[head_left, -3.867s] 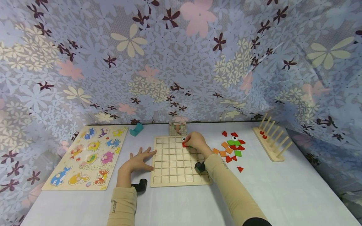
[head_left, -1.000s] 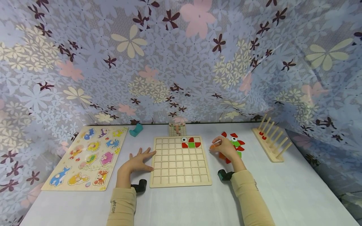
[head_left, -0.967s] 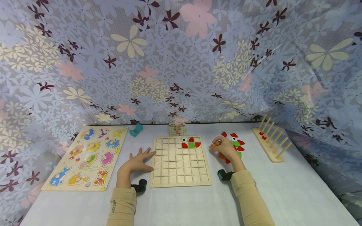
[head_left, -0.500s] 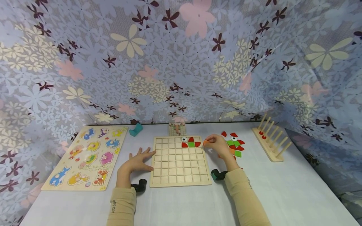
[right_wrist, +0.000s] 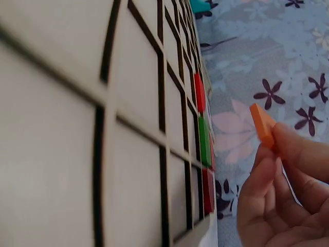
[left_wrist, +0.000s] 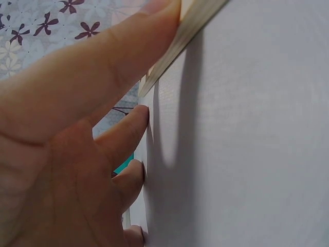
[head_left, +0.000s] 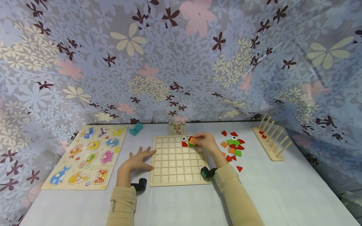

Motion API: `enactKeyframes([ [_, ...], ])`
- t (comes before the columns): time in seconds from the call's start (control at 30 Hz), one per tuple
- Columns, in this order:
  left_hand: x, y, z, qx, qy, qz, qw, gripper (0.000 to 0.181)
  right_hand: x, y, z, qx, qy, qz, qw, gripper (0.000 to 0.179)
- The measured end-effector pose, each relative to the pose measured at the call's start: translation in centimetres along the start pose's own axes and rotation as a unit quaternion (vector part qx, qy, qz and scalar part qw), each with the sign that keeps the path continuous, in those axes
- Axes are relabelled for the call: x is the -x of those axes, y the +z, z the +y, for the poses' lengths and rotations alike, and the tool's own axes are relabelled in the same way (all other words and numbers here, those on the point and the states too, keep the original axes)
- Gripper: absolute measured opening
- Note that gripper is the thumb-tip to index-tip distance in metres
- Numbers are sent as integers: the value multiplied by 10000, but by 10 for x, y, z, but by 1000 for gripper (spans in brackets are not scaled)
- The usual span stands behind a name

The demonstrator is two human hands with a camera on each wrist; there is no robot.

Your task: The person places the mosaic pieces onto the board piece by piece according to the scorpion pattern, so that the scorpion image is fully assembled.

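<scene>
My right hand (head_left: 207, 143) pinches an orange square tile (head_left: 193, 140) between thumb and fingertips, over the upper right of the wooden grid board (head_left: 172, 171). The right wrist view shows this tile tilted and raised above the grid. In the board's top rows lie an eye tile (head_left: 184, 138), a red tile (head_left: 184, 144) and a green tile (right_wrist: 204, 141); other red tiles there are partly hidden by the hand. My left hand (head_left: 137, 161) rests with fingers spread on the table, index finger and thumb (left_wrist: 128, 56) against the board's left edge.
Loose red, orange and green tiles (head_left: 238, 153) lie right of the board. A peg rack (head_left: 271, 142) stands farther right. Behind the board is a picture card (head_left: 177, 128). At the left are a sea-animal puzzle (head_left: 93, 153) and a teal block (head_left: 136, 129).
My right hand first left the board for the loose tiles, picked up an orange tile, then carried it left over the board's top right. The left hand stays in place.
</scene>
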State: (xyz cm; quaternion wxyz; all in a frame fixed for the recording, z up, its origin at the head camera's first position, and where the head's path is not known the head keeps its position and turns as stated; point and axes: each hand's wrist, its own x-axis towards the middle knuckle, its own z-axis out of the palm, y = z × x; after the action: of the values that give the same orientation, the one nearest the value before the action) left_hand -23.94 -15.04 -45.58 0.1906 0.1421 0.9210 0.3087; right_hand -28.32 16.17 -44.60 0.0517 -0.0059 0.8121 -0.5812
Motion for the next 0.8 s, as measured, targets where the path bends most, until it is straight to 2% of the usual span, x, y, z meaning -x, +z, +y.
enactKeyframes([
  [0.17, 0, -1, 0, -2, 21, 37, 10000, 81, -6, 11, -6, 31, 32, -111, 9999, 25],
  [0.33, 0, 0, 0, 16, 37, 40, 10000, 81, -13, 23, -8, 363, -51, -317, 9988, 21],
  [0.63, -1, 0, 0, 17, 25, 38, 10000, 81, -22, 44, -16, 873, -119, -368, 9954, 13],
  [0.8, -1, 0, -1, 5, 10, 23, 10000, 81, -25, 49, -19, 1504, -274, -377, 9875, 10],
])
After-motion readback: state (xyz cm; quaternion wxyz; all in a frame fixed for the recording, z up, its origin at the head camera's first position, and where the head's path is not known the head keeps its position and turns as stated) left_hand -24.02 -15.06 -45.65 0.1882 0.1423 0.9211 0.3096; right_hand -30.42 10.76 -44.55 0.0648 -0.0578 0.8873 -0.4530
